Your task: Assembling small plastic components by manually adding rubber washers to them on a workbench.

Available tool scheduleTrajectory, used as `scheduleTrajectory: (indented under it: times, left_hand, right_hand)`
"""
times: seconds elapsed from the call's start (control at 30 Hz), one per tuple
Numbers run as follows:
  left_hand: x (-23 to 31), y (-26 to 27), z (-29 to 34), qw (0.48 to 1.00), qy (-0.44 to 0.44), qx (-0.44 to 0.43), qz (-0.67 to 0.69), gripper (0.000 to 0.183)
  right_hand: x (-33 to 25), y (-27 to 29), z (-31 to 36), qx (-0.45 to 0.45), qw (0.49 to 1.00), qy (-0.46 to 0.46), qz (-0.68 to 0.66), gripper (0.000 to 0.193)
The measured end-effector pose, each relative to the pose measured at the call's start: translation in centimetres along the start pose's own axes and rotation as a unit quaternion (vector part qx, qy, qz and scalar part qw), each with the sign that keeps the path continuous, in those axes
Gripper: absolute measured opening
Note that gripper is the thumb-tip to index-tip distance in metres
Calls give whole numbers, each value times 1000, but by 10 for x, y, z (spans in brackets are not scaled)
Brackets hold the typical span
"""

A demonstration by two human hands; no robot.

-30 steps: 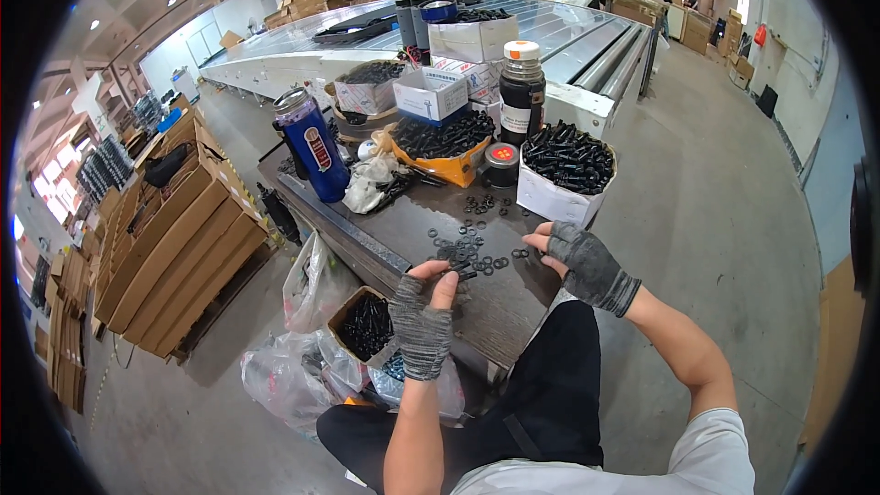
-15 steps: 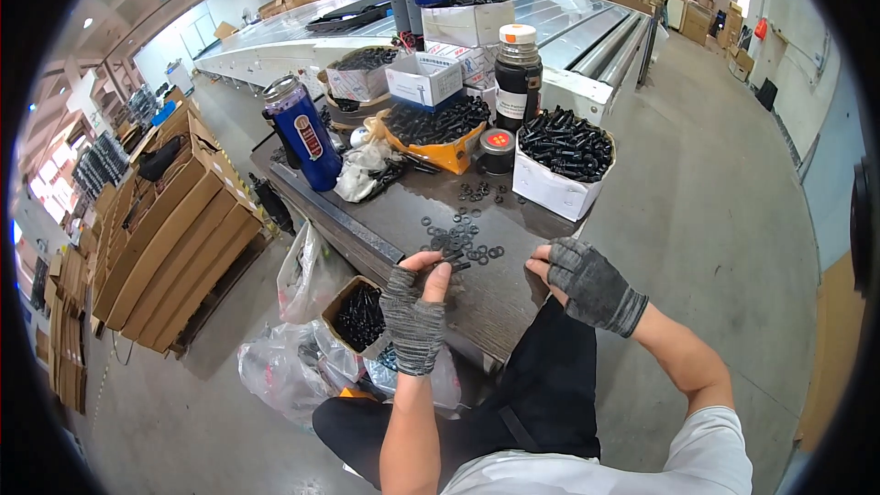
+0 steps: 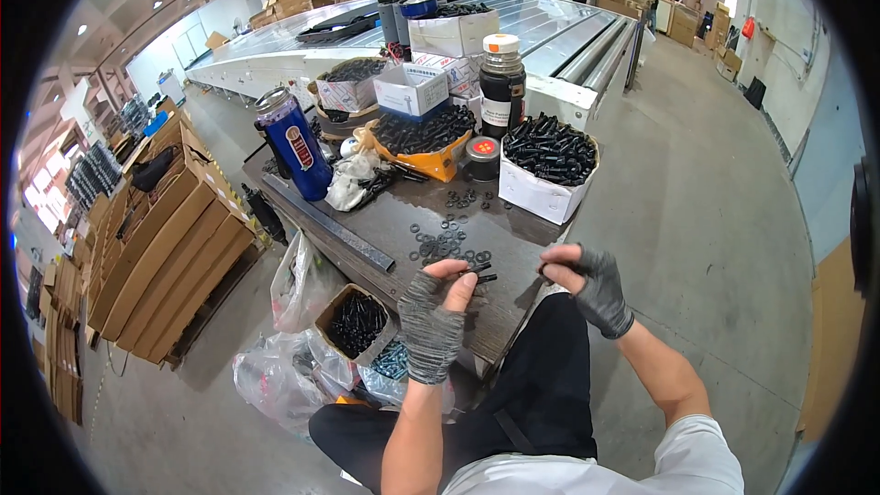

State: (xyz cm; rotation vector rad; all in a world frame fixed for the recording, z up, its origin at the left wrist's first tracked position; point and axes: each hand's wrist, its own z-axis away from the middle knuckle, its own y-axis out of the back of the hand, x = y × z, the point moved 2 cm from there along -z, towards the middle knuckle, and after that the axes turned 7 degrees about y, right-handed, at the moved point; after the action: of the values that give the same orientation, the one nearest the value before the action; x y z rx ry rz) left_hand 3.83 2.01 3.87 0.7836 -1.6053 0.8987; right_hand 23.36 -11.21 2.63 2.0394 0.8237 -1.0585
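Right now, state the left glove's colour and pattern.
The left glove is grey with darker streaks, best seen in the head view.

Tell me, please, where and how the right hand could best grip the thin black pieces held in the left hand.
Probably by the free ends of the thin black pieces, coming from the right: those ends poke out from the left hand toward the right hand, while the left hand's grasp hides the rest. Their narrow, rod-like shape suggests a light pinch across the sides.
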Motion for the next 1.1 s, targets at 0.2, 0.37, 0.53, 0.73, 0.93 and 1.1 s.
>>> scheduleTrajectory:
  times: [0.2,0.37,0.53,0.73,0.93,1.1]
  left_hand:
    - [-6,-4,2,999,-6,33,40,17]
    - [-7,-3,0,996,-22,68,48,17]
    - [-9,2,-3,995,-51,84,23,18]
    - [-7,9,-4,992,-20,101,72,18]
    - [-21,14,-14,971,42,91,216,21]
    - [-30,21,-23,941,55,116,314,24]
  right_hand:
    - [-19,-32,-26,-40,947,-132,-291,22]
    - [-22,-50,-32,-53,928,-161,-332,24]
    - [-22,-58,-38,-86,940,-148,-296,28]
    - [-25,-66,-50,-128,935,-163,-290,29]
    - [-40,-74,-65,-157,962,-97,-199,22]
    - [-43,-91,-82,-155,981,88,-72,18]
